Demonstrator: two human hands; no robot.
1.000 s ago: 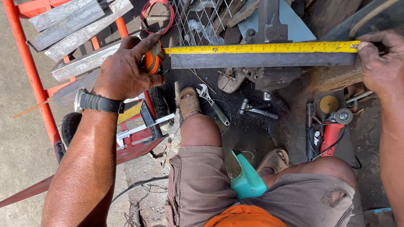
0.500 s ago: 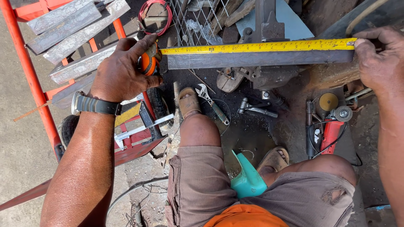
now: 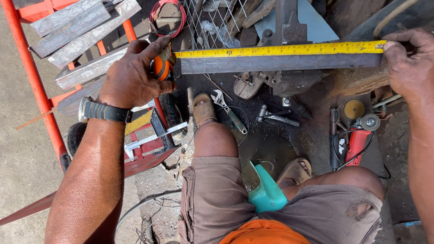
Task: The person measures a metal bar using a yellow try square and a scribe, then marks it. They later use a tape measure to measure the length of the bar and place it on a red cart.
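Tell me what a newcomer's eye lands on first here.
The yellow tape measure blade comes first, stretched along the dark steel bar across the top of the view. The left hand grips the orange tape case at one end, and the right hand pins the blade's tip at the other. Next, the red angle grinder lies on the dirty ground at lower right.

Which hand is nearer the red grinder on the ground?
Right. The right hand pins the tape's end just above the red grinder; the left hand holds the tape case far across the bar.
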